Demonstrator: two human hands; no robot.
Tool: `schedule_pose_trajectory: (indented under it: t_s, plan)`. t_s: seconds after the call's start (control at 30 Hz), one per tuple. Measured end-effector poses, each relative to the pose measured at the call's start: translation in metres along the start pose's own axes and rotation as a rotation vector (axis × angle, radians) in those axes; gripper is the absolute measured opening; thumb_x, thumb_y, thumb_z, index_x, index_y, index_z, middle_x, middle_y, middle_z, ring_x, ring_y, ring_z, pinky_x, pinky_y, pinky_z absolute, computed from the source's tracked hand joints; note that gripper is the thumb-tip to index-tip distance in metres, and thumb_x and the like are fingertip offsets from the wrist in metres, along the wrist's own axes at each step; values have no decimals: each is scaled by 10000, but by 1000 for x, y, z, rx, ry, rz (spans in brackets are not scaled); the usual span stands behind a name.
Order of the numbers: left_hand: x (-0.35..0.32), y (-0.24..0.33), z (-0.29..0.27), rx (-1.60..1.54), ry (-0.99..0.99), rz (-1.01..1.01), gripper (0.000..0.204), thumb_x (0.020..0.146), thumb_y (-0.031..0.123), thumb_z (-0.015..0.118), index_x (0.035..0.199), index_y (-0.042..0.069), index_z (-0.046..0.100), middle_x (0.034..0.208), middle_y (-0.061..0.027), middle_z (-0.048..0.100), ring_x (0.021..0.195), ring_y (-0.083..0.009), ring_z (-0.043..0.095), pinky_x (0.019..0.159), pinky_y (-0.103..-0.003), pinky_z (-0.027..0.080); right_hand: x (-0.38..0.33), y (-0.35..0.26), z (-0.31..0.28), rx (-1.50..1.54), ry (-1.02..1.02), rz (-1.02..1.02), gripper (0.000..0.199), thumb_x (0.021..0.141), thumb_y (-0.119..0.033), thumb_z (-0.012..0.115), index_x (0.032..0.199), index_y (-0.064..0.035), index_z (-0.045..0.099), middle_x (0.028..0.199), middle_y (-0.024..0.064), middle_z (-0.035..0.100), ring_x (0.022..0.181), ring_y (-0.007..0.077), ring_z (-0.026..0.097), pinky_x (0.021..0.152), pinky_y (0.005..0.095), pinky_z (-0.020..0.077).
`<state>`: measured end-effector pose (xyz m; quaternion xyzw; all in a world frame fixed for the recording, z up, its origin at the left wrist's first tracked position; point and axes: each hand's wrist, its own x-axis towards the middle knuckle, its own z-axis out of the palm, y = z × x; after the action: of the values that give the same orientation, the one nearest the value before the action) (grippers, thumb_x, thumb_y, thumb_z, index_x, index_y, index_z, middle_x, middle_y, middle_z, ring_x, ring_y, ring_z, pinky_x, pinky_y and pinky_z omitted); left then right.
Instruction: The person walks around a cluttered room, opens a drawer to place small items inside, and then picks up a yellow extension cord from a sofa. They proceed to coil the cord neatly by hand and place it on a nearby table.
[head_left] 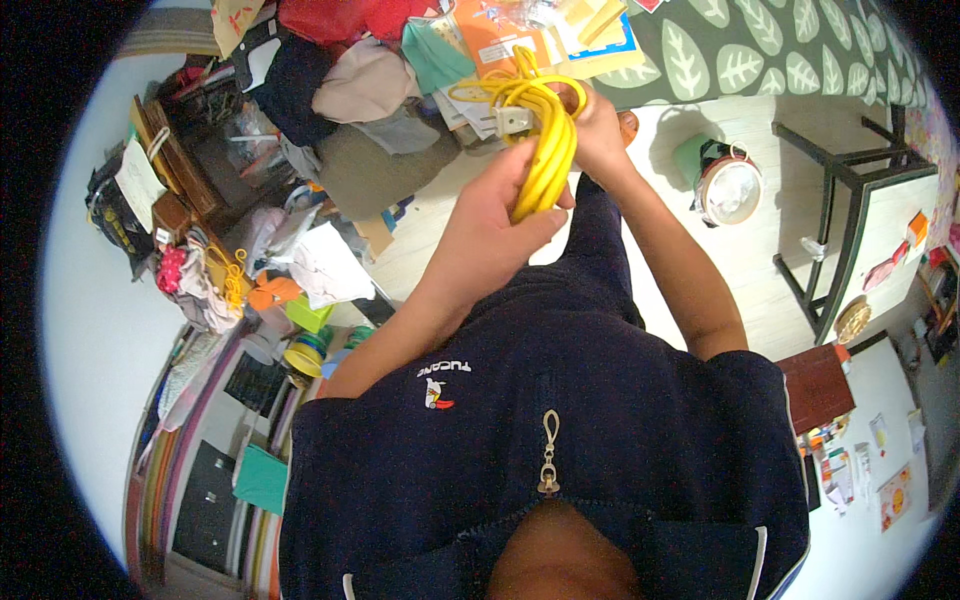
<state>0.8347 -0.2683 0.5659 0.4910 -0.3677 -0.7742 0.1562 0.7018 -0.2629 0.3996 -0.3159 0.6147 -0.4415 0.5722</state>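
Note:
A coiled yellow cable (549,150) is held up in front of me in a thick, looped bundle. My left hand (500,212) closes round the lower part of the bundle, its thumb lying across the front. Behind the upper right side of the coil, my right hand (597,132) grips the loops, and the cable partly hides its fingers. A pale plug (514,121) hangs at the left side of the bundle, just above the left hand's fingers. Thinner yellow loops stick out at the top.
Clothes (370,82) lie heaped at the far left, beside papers and an orange envelope (500,35). A leaf-patterned cloth (740,50) spans the far right. A round bin (730,190) and a black-framed table (880,225) stand at right. Cluttered shelves (215,490) line the left.

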Motion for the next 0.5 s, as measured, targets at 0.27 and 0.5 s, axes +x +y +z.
schedule_pose_trajectory:
  t_s: [0.27, 0.5]
  plan:
    - [-2, -22, 12, 44, -115, 136, 476, 768, 59, 554, 1201, -28, 375, 877, -131, 568, 810, -185, 569, 734, -296, 441, -34, -38, -37, -542, 53, -265, 389, 669, -131, 691, 1015, -20, 555, 933, 145, 606, 871, 274, 598, 769, 322, 459]
    - [-6, -12, 24, 300, -197, 223, 497, 784, 85, 543, 1228, -23, 349, 931, -137, 557, 818, -184, 554, 760, -292, 437, -57, -65, -62, -632, 113, -186, 423, 677, -131, 684, 1053, -10, 531, 987, 144, 596, 901, 244, 588, 794, 316, 452]
